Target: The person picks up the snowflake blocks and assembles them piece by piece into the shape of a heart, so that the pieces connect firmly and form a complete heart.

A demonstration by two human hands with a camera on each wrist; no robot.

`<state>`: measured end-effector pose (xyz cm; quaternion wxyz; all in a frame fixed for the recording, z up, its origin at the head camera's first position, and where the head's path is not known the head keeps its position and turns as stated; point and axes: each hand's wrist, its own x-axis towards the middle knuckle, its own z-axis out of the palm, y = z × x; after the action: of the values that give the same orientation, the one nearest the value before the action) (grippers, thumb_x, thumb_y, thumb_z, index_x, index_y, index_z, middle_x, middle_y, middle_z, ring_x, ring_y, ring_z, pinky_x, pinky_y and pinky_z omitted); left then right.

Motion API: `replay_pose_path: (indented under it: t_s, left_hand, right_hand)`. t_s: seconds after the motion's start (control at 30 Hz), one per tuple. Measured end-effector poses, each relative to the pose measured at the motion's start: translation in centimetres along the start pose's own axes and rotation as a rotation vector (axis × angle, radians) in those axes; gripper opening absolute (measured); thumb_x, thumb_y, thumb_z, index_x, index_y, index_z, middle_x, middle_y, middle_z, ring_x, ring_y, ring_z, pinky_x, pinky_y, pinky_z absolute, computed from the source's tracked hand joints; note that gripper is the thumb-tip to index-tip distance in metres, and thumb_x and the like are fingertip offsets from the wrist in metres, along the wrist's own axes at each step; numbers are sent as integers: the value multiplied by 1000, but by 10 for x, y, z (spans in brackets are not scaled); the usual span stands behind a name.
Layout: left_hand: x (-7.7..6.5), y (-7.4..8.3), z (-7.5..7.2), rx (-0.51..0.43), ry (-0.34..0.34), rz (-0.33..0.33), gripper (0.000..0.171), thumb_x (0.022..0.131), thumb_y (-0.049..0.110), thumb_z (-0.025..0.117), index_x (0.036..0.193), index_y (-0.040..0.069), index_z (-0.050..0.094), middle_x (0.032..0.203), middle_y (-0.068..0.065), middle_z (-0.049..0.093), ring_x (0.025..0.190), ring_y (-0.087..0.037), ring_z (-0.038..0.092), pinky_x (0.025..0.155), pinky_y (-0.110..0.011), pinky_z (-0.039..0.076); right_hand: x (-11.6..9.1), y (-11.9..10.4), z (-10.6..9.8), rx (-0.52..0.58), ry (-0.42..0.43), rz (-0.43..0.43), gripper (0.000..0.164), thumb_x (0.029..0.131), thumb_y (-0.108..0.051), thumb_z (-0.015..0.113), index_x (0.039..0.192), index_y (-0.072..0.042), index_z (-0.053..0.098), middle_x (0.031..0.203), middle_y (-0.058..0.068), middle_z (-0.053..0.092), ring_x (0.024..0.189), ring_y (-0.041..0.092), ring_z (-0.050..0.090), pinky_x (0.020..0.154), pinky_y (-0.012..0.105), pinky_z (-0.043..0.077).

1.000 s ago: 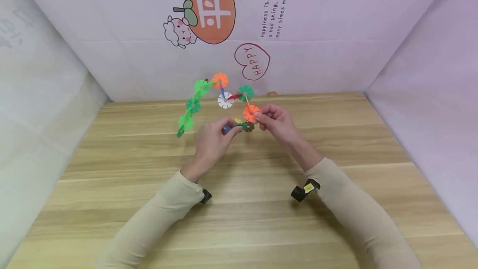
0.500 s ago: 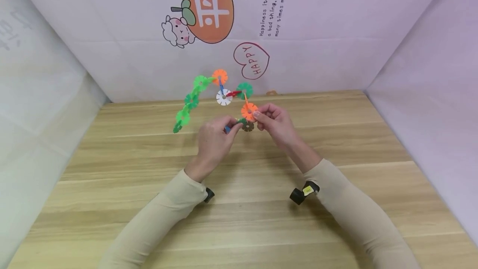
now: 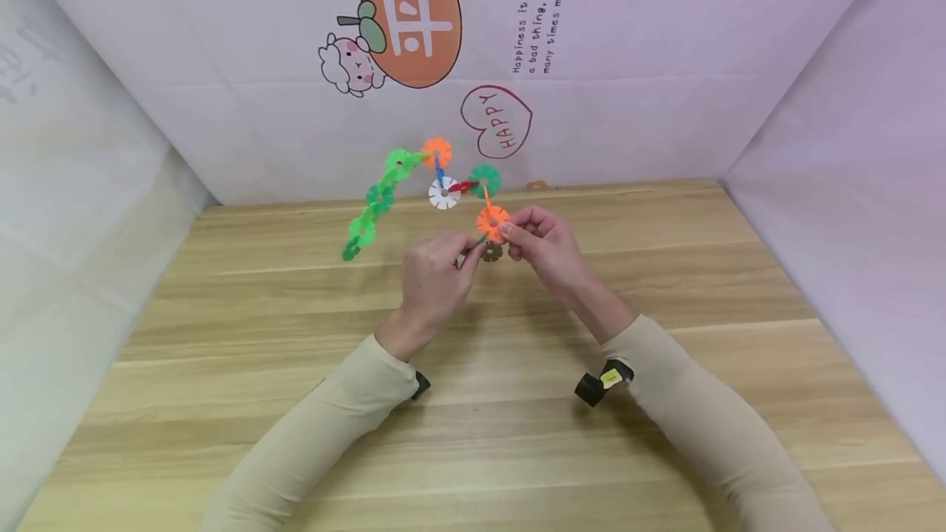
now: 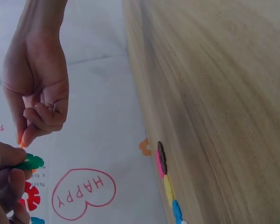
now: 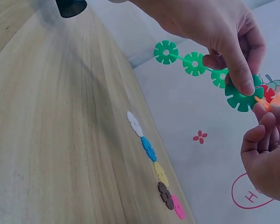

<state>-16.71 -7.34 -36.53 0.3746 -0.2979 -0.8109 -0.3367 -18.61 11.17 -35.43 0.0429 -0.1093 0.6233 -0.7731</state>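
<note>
My right hand [image 3: 550,246] pinches an orange notched plastic disc [image 3: 491,222], the near end of a chain of slotted snowflake discs held up above the table. From it the chain runs through a green disc [image 3: 484,181], a red one, a white disc [image 3: 444,193], a blue one and another orange disc [image 3: 437,153], then down through several green discs [image 3: 380,199] at the left. My left hand [image 3: 438,276] pinches a loose-looking green disc [image 5: 243,99] between thumb and fingers, its edge right at the orange disc. In the head view that green disc appears nearly edge-on.
On the wooden table [image 3: 296,401], close to the back wall, lie loose discs: white [image 5: 134,123], blue [image 5: 148,148], yellow [image 5: 161,174], brown [image 5: 165,195] and pink [image 5: 178,206]. A white printed cloth [image 3: 628,64] rises behind. A black wrist camera [image 3: 590,389] sits at my right cuff.
My left hand has shifted slightly right, bringing the green disc to the orange disc and turning it more edge-on. My right hand stays nearly still; the chain has risen a little.
</note>
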Motion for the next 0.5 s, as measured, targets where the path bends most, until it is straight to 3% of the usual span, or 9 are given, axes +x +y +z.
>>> replay_pose_path:
  t_s: [0.17,0.3,0.5]
  left_hand:
    - [1,1,0,6,3,20,10,87,3,78,79,2,72,74,-7,70,54,-14,60,48,-23,45]
    - [1,2,0,4,22,44,12,86,2,79,78,1,71,71,-7,68,52,-15,58,48,-24,45]
    - [0,3,0,-31,27,47,11,86,-1,78,79,-1,69,70,-9,66,54,-17,59,50,-25,49]
  right_hand:
    - [0,-2,-1,-2,-7,1,4,97,-1,65,94,-2,64,85,10,66,68,13,52,63,20,47]
    - [0,-4,1,1,-23,0,16,97,4,60,88,-7,64,83,10,67,68,13,53,61,20,45]
    - [-4,-5,3,-31,-48,-2,16,98,3,61,88,-9,64,84,7,69,71,14,54,62,21,44]
